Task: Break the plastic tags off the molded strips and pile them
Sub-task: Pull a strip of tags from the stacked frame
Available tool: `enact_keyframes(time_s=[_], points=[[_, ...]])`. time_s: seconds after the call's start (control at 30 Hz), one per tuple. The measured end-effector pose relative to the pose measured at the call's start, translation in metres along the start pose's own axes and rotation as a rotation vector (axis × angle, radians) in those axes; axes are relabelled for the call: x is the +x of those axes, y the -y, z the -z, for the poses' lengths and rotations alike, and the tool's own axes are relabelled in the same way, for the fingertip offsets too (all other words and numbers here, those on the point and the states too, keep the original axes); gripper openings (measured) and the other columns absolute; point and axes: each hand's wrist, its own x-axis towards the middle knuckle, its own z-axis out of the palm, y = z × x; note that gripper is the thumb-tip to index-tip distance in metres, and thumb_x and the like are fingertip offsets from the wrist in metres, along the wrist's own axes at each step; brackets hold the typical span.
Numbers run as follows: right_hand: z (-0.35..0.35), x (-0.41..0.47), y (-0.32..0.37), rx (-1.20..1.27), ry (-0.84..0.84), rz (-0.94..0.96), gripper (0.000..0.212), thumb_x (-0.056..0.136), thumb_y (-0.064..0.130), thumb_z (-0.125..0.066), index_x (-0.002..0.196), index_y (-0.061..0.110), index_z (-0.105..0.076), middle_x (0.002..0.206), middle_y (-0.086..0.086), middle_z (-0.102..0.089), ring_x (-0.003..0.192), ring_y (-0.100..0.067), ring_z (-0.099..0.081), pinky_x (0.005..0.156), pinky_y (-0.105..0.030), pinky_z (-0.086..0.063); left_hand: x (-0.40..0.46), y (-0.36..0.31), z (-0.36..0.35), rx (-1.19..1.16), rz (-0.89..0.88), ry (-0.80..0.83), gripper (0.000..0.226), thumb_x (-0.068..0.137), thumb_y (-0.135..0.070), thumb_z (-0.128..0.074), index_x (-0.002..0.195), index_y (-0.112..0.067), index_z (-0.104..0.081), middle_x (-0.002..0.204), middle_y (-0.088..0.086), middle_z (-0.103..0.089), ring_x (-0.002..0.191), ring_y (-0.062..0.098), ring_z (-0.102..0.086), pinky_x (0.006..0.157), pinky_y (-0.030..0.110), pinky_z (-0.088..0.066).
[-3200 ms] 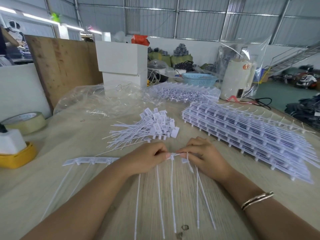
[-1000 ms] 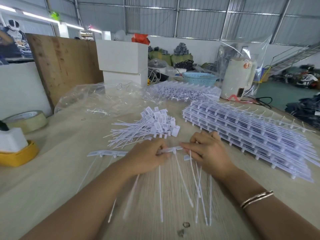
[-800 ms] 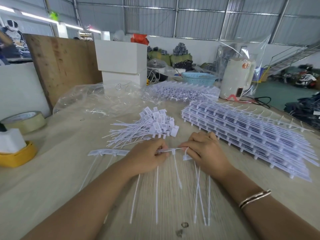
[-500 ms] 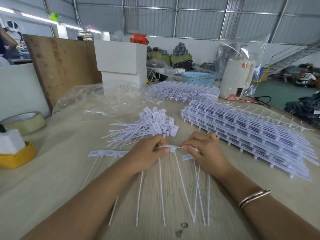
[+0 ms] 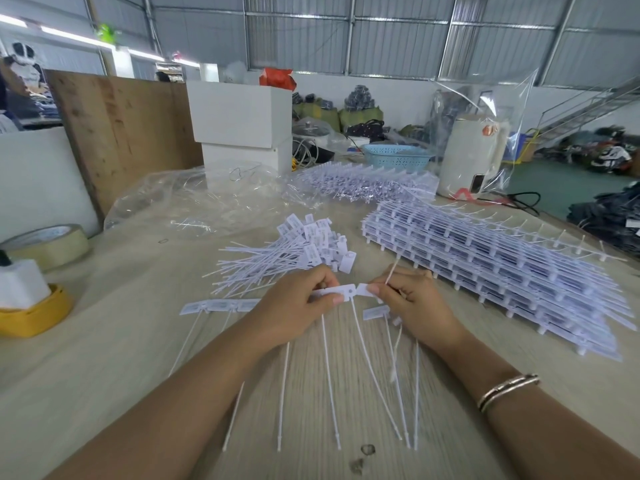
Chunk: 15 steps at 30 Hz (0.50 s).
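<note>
Above the worktop (image 5: 104, 358), the left hand (image 5: 294, 306) and right hand (image 5: 412, 303), fingers curled in a pinching grip, hold a white molded strip (image 5: 341, 292), its thin tails hanging.

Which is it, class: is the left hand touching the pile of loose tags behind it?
Apart. The head view shows bare table between the left hand and the pile of loose tags.

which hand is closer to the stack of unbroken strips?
Right. The right hand sits just beside the near edge of the stack of molded strips; the left hand is farther off, on the other side of the right hand.
</note>
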Motion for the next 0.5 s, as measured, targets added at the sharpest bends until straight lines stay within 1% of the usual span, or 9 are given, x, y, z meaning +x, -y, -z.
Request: enact_keyframes(time_s=[0.03, 0.1, 0.2, 0.27, 0.3, 0.37, 0.43, 0.47, 0.5], points=[[0.001, 0.000, 0.001, 0.005, -0.007, -0.001, 0.017, 0.089, 0.010, -0.061, 0.078, 0.020, -0.069, 0.065, -0.002, -0.056, 0.059, -0.007, -0.051, 0.073, -0.045, -0.039, 0.000, -0.001, 0.000, -0.006, 0.001, -0.002, 0.015, 0.090, -0.027, -0.061, 0.080, -0.033, -0.051, 0.075, -0.005, -0.056, 0.067, 0.012, -0.050, 0.062, 0.029, -0.036], [0.002, 0.000, 0.002, 0.080, -0.024, -0.012, 0.017, 0.089, 0.008, -0.059, 0.078, 0.015, -0.069, 0.062, 0.002, -0.055, 0.054, -0.003, -0.050, 0.064, -0.028, -0.041, 0.001, -0.004, 0.000, -0.027, -0.010, -0.016, 0.016, 0.090, -0.028, -0.061, 0.079, -0.034, -0.051, 0.072, -0.009, -0.053, 0.064, 0.007, -0.047, 0.059, 0.023, -0.035], [0.003, 0.001, 0.002, 0.227, -0.074, -0.071, 0.019, 0.091, 0.006, -0.057, 0.076, 0.013, -0.067, 0.062, 0.010, -0.056, 0.053, 0.001, -0.048, 0.056, -0.016, -0.039, 0.001, -0.010, 0.000, -0.043, -0.044, -0.030, 0.018, 0.090, -0.028, -0.061, 0.078, -0.036, -0.050, 0.071, -0.010, -0.051, 0.060, 0.002, -0.043, 0.056, 0.015, -0.032], [0.011, 0.000, -0.005, 0.323, -0.204, -0.191, 0.030, 0.093, 0.013, -0.054, 0.071, 0.029, -0.067, 0.057, 0.018, -0.055, 0.052, 0.005, -0.046, 0.054, -0.006, -0.037, -0.002, -0.007, 0.002, -0.018, -0.071, 0.003, 0.019, 0.090, -0.027, -0.060, 0.077, -0.035, -0.049, 0.074, -0.004, -0.057, 0.062, 0.007, -0.046, 0.057, 0.017, -0.033], [0.019, 0.000, -0.011, 0.327, -0.270, -0.233, 0.035, 0.094, 0.017, -0.053, 0.065, 0.034, -0.065, 0.055, 0.019, -0.052, 0.052, 0.004, -0.044, 0.053, -0.005, -0.036, -0.003, -0.004, 0.003, -0.008, -0.069, 0.024, 0.018, 0.091, -0.028, -0.059, 0.077, -0.035, -0.049, 0.078, 0.001, -0.059, 0.066, 0.013, -0.049, 0.060, 0.023, -0.037], [0.031, -0.003, -0.021, 0.230, -0.283, -0.205, 0.041, 0.092, 0.019, -0.055, 0.061, 0.044, -0.064, 0.055, 0.021, -0.053, 0.052, 0.003, -0.044, 0.052, -0.006, -0.036, -0.005, 0.003, 0.007, -0.011, -0.033, 0.022, 0.013, 0.091, -0.030, -0.058, 0.081, -0.034, -0.051, 0.082, 0.000, -0.059, 0.075, 0.019, -0.054, 0.067, 0.031, -0.041], [0.033, -0.005, -0.026, 0.108, -0.232, -0.108, 0.044, 0.089, 0.014, -0.060, 0.066, 0.050, -0.068, 0.062, 0.025, -0.061, 0.054, -0.002, -0.052, 0.052, -0.011, -0.040, -0.004, 0.008, 0.010, 0.004, -0.001, -0.037, 0.006, 0.092, -0.034, -0.055, 0.087, -0.036, -0.053, 0.086, -0.010, -0.060, 0.079, 0.012, -0.056, 0.071, 0.028, -0.042], [0.032, -0.005, -0.027, 0.044, -0.208, -0.043, 0.040, 0.087, 0.007, -0.063, 0.078, 0.045, -0.073, 0.068, 0.024, -0.065, 0.058, -0.007, -0.057, 0.054, -0.016, -0.044, -0.003, 0.010, 0.010, 0.039, 0.003, -0.054, 0.001, 0.092, -0.035, -0.054, 0.091, -0.035, -0.055, 0.088, -0.013, -0.061, 0.081, 0.009, -0.057, 0.073, 0.028, -0.043], [0.030, -0.005, -0.027, -0.022, -0.177, 0.027, 0.034, 0.085, 0.000, -0.065, 0.092, 0.032, -0.074, 0.074, 0.020, -0.066, 0.062, -0.007, -0.059, 0.058, -0.022, -0.047, -0.002, 0.011, 0.010, 0.089, 0.000, -0.055, 0.005, 0.092, -0.036, -0.053, 0.094, -0.033, -0.056, 0.090, -0.013, -0.062, 0.081, 0.008, -0.057, 0.074, 0.030, -0.045]])
